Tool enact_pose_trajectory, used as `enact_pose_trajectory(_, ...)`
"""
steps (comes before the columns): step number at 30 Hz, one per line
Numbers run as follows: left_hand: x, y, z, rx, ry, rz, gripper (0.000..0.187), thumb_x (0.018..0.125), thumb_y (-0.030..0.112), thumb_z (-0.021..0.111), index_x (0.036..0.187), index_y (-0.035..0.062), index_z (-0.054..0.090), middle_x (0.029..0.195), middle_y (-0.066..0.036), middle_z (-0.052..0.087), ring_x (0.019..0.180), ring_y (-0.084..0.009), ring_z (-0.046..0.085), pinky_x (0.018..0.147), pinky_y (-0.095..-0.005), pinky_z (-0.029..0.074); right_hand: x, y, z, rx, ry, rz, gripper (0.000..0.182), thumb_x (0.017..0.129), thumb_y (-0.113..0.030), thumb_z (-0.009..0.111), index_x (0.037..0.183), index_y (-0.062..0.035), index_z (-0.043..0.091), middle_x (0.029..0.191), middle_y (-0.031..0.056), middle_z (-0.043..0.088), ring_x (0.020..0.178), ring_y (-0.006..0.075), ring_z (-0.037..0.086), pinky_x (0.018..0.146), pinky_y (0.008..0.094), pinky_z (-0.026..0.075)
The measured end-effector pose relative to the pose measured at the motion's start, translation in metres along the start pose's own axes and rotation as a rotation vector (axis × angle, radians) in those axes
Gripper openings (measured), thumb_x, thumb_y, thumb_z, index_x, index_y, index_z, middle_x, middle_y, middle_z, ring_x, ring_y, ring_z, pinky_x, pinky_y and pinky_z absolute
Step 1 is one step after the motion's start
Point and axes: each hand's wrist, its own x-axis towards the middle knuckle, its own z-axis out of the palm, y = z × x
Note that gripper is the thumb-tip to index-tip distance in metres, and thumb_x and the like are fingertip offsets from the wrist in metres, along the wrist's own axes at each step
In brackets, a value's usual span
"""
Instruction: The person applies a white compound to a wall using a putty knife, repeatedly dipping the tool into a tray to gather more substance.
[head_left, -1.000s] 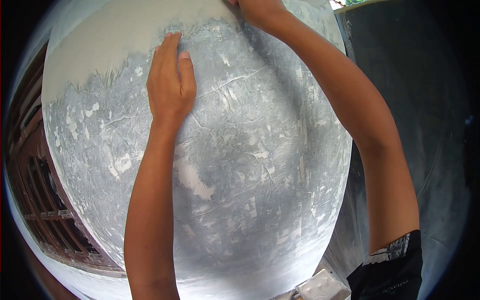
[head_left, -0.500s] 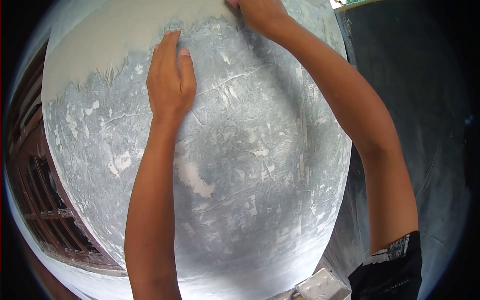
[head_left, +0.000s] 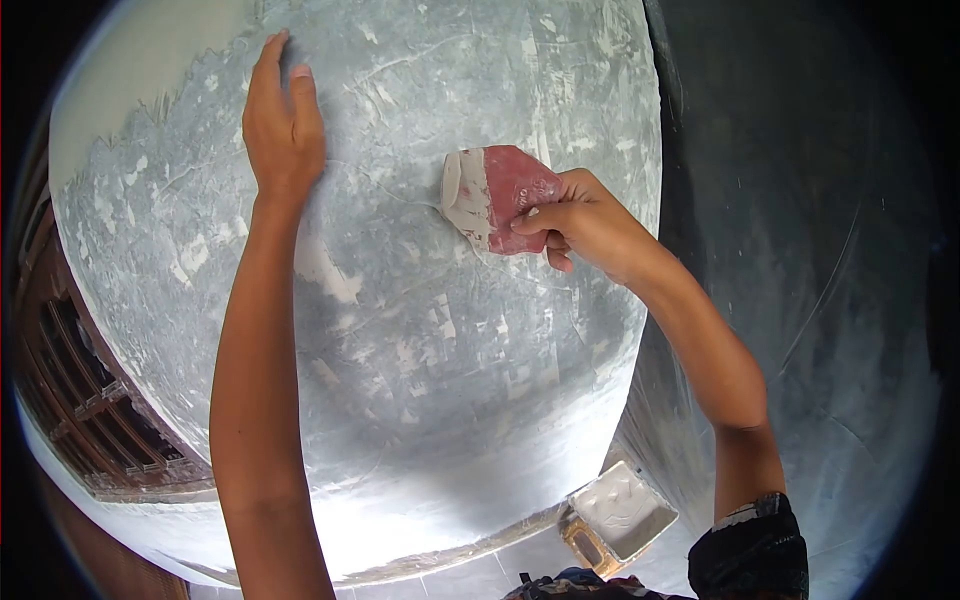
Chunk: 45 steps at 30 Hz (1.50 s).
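Note:
A grey plastered wall [head_left: 440, 340] with white patches and thin cracks fills the view. My left hand [head_left: 283, 120] rests flat on it near the top left, fingers together and pointing up. My right hand [head_left: 585, 222] is at centre right and grips a red scraper [head_left: 500, 197] smeared with white putty. The scraper's edge lies against the wall beside a crack.
A square tray of white putty [head_left: 622, 508] sits on the floor at the bottom right. A dark grey wall [head_left: 800, 250] runs along the right. A brown wooden window frame [head_left: 80, 400] shows at the left. A lighter sanded band [head_left: 130, 70] covers the wall's upper left.
My right hand has come down from the top edge to mid-wall, bringing the red scraper into view. The view has tilted downward, so the tray on the floor shows more.

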Motion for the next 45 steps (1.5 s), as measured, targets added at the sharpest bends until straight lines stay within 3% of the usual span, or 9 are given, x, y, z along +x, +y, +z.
enact_pose_trajectory(5,-0.074,0.06,-0.007,-0.206,-0.006,-0.18,0.047,0.099,0.022,0.041,0.135,-0.0069,0.051,0.139,-0.025,0.054,0.131,-0.0363,0.05,0.112,-0.044,0.036,-0.053,0.069,-0.018,0.425,0.005,0.157,0.019,0.096,-0.016,0.064,0.081,-0.0051,0.068,0.061,-0.002,0.051,0.046,0.0074,0.037,0.046,0.0268,0.039)
enact_pose_trajectory(9,-0.156,0.129,-0.008,-0.298,-0.134,-0.349,0.064,0.104,0.044,0.027,0.145,-0.0031,0.042,0.146,-0.021,0.047,0.141,-0.0332,0.04,0.118,-0.0453,0.028,-0.099,0.119,-0.024,0.518,0.043,0.282,0.022,0.098,-0.022,0.064,0.085,-0.0052,0.068,0.062,-0.0024,0.052,0.048,0.0067,0.038,0.049,0.0265,0.041)
enact_pose_trajectory(13,-0.241,0.206,-0.008,-0.348,-0.27,-0.526,0.076,0.103,0.058,0.022,0.147,-0.0006,0.04,0.148,-0.021,0.045,0.143,-0.0347,0.037,0.119,-0.048,0.027,-0.146,0.194,-0.033,0.47,0.082,0.389,0.025,0.098,-0.027,0.065,0.099,-0.0028,0.071,0.078,0.001,0.065,0.065,0.0067,0.056,0.058,0.0258,0.048)
enact_pose_trajectory(16,-0.296,0.259,-0.01,-0.405,-0.371,-0.725,0.075,0.102,0.057,0.024,0.147,-0.001,0.04,0.149,-0.022,0.044,0.143,-0.0361,0.037,0.119,-0.0499,0.026,-0.185,0.248,-0.035,0.416,0.156,0.478,0.031,0.099,-0.028,0.062,0.111,0.0007,0.069,0.097,0.0086,0.07,0.086,0.0152,0.069,0.077,0.0308,0.059)
enact_pose_trajectory(19,-0.349,0.306,-0.011,-0.414,-0.453,-0.828,0.068,0.103,0.049,0.029,0.143,-0.0048,0.042,0.143,-0.026,0.049,0.138,-0.0406,0.043,0.114,-0.0538,0.032,-0.225,0.296,-0.036,0.427,0.143,0.577,0.033,0.102,-0.023,0.058,0.119,0.0045,0.063,0.1,0.0094,0.069,0.089,0.0149,0.068,0.078,0.0297,0.059)
enact_pose_trajectory(33,-0.548,0.459,-0.049,-0.402,-0.979,-1.414,0.058,0.103,0.036,0.034,0.144,-0.0043,0.042,0.145,-0.024,0.048,0.141,-0.0366,0.039,0.117,-0.0479,0.027,-0.431,0.527,0.029,0.433,0.307,1.101,0.022,0.098,-0.019,0.061,0.097,0.0029,0.064,0.089,0.0056,0.064,0.08,0.0122,0.066,0.069,0.0271,0.061)
enact_pose_trajectory(36,-0.584,0.485,-0.062,-0.397,-1.082,-1.488,0.056,0.103,0.033,0.036,0.143,-0.0053,0.043,0.144,-0.025,0.049,0.14,-0.0383,0.041,0.116,-0.0466,0.029,-0.489,0.583,0.046,0.294,0.181,1.227,0.028,0.096,-0.023,0.064,0.108,0.0025,0.063,0.097,0.007,0.066,0.086,0.0151,0.068,0.081,0.0333,0.059)
enact_pose_trajectory(41,-0.644,0.506,-0.079,-0.394,-1.162,-1.56,0.053,0.103,0.029,0.043,0.144,-0.004,0.042,0.145,-0.027,0.048,0.137,-0.0423,0.043,0.114,-0.047,0.033,-0.515,0.638,0.075,-0.226,0.073,1.038,0.027,0.086,-0.019,0.066,0.094,0.0056,0.06,0.086,0.0272,0.066,0.085,0.0414,0.067,0.075,0.0473,0.053)
enact_pose_trajectory(45,-0.668,0.515,-0.091,-0.376,-1.227,-1.581,0.051,0.102,0.026,0.043,0.143,-0.0031,0.043,0.144,-0.028,0.048,0.137,-0.0434,0.042,0.113,-0.0464,0.033,-0.512,0.671,0.097,-0.202,0.039,1.087,0.024,0.089,-0.018,0.062,0.096,0.0053,0.061,0.092,0.029,0.067,0.092,0.0453,0.066,0.078,0.0491,0.053)
